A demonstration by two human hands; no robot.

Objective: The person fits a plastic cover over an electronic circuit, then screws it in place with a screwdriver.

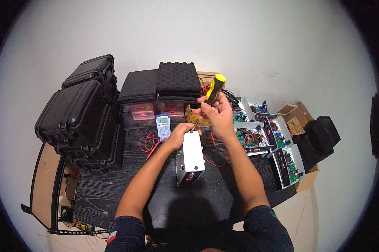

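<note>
1. The dark desk (pixel 97 189) stands against a pale wall; black cases (pixel 82 117) are stacked at nine o'clock and opened electronics boxes (pixel 269 145) lie at three.
2. At centre, the metal box (pixel 190 156) is steadied by the left hand (pixel 179 135), closed around its far end.
3. The right hand (pixel 216 113) grips a yellow-handled screwdriver (pixel 212 90), tip at the box's top edge; I judge a screw is being driven, needing straight, steady pressure.

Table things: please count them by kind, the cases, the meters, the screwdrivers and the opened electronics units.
Black hard cases: 3, as far as the stack shows
Multimeter: 1
Screwdriver, in the right hand: 1
Metal box, held by the left hand: 1
Opened electronics units: 3
Total: 9
</note>
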